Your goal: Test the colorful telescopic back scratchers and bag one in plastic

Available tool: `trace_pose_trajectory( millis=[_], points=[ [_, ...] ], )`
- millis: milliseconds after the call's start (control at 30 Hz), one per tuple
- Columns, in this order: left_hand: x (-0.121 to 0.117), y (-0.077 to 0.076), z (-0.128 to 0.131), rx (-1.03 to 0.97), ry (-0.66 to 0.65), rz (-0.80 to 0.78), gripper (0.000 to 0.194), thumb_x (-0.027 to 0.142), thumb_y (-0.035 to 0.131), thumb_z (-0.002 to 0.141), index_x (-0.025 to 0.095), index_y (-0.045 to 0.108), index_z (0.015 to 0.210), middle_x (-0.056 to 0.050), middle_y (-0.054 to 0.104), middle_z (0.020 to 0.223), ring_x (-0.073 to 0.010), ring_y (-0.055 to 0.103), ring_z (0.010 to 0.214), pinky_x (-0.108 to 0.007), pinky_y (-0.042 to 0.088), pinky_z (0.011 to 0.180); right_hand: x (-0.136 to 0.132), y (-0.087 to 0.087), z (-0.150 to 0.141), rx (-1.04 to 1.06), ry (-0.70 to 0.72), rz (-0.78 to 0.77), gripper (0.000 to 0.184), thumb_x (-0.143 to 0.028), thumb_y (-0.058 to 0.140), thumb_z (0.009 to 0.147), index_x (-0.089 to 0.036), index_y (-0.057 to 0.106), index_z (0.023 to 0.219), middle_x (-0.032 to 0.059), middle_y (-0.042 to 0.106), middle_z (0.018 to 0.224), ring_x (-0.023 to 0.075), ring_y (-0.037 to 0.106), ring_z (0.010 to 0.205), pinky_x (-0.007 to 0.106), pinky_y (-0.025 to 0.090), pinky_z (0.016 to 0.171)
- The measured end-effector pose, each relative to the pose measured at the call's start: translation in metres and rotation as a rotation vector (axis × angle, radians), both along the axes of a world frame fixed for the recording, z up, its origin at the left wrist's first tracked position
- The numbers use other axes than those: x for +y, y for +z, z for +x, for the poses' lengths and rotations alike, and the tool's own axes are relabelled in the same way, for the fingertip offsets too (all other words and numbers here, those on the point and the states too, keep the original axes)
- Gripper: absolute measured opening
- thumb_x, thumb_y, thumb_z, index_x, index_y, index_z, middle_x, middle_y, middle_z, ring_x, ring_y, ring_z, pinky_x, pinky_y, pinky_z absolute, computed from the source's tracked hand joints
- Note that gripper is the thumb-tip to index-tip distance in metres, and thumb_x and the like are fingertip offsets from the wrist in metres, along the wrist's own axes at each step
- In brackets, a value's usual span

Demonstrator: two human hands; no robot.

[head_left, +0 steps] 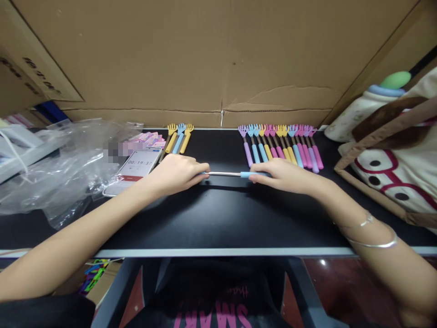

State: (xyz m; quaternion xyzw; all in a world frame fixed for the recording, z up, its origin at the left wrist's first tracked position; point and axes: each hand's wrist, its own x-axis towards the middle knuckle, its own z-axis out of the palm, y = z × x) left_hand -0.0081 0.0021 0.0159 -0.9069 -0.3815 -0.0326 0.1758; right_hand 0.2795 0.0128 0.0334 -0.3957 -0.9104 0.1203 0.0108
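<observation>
My left hand (177, 173) and my right hand (280, 175) hold one telescopic back scratcher (225, 173) between them, just above the black table (218, 214). The left fingers are closed over its head end, which is hidden. The right fingers pinch its blue handle. The silver rod is stretched out between the hands. A row of several scratchers (280, 143) with coloured handles lies behind my right hand. Three more scratchers (178, 138), yellow, blue and yellow, lie behind my left hand.
A phone (138, 167) showing a timer lies left of my left hand, beside crumpled clear plastic bags (64, 159). Cardboard (211, 59) walls the back of the table. A cloth bag (396, 155) stands at the right. The table's front edge (218, 252) is near me.
</observation>
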Motion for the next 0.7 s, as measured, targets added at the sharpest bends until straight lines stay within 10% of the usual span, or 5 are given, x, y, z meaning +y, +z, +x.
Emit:
trace_pose_trajectory(
  millis=[267, 700],
  points=[
    [-0.003, -0.006, 0.005, -0.014, 0.023, 0.061, 0.03, 0.038, 0.04, 0.097, 0.02, 0.061, 0.086, -0.002, 0.063, 0.068, -0.016, 0.061, 0.062, -0.023, 0.028, 0.049, -0.007, -0.01, -0.006, -0.169, -0.041, 0.344, 0.037, -0.049, 0.035, 0.094, -0.022, 0.061, 0.097, 0.0017, 0.059, 0.061, 0.0167, 0.053, 0.056, 0.026, 0.026, 0.052],
    [-0.004, -0.013, 0.009, -0.049, -0.02, 0.033, 0.028, 0.034, 0.043, 0.096, 0.019, 0.059, 0.079, -0.001, 0.064, 0.067, -0.0145, 0.061, 0.061, -0.024, 0.028, 0.05, -0.009, -0.022, -0.015, -0.281, -0.029, 0.411, 0.038, -0.046, 0.028, 0.097, -0.021, 0.057, 0.093, 0.0029, 0.061, 0.06, 0.0178, 0.055, 0.053, 0.026, 0.019, 0.049]
  ],
)
